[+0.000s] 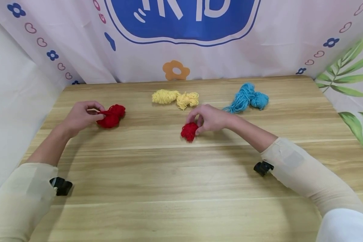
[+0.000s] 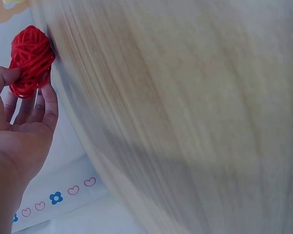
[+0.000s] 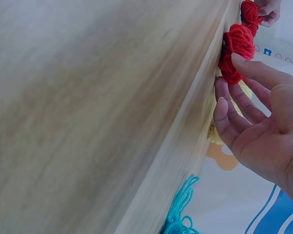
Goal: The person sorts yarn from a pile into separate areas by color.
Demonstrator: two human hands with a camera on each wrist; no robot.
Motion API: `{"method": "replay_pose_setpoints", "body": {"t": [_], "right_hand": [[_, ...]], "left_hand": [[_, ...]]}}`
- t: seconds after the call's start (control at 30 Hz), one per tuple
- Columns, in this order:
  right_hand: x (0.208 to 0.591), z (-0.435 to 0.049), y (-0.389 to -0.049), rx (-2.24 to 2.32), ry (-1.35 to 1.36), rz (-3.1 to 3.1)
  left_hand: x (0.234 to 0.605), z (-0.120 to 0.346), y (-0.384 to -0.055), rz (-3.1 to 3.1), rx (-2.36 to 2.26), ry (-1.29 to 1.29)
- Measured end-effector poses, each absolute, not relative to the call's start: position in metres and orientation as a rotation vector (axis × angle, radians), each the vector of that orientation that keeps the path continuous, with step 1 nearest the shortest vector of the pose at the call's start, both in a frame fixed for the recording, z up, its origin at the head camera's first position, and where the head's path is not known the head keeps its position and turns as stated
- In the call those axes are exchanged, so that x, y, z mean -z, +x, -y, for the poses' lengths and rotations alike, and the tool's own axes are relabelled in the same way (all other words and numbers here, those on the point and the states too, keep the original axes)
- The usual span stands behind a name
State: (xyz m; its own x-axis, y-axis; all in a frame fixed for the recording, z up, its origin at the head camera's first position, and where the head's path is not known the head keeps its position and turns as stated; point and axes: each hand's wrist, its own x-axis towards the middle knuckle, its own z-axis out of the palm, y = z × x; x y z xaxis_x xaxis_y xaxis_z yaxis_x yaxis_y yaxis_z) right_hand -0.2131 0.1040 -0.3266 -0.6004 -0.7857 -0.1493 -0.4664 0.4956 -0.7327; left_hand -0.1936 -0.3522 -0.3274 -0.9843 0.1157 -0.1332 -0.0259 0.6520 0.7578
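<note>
My left hand (image 1: 82, 117) pinches the near end of a bundle of red yarn (image 1: 111, 117) at the left of the table. In the left wrist view that red yarn (image 2: 32, 56) shows loosely wound strands, with the thumb across one side and the fingers below. Around the table's middle, my right hand (image 1: 211, 118) holds a smaller-looking bundle of red yarn (image 1: 189, 132) between thumb and fingers. The right wrist view shows the thumb on this red yarn (image 3: 238, 44), fingertips at its lower end, and the left hand (image 3: 270, 10) with its bundle beyond.
Behind the hands lie yellow yarn bundles (image 1: 164, 96) at the back middle and blue yarn bundles (image 1: 244, 97) farther right. A printed curtain (image 1: 87, 57) hangs along the back edge of the wooden table (image 1: 157, 188). A small black camera is strapped to each sleeved forearm.
</note>
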Motion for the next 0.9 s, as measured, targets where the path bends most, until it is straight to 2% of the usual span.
{"method": "replay_pose_setpoints", "body": {"t": [0.9], "right_hand": [[0.3213, -0.0956, -0.2113, 0.959, -1.036, -2.286]], "left_hand": [[0.3322, 0.3464, -0.1955, -2.665, -1.244, 0.072]]}}
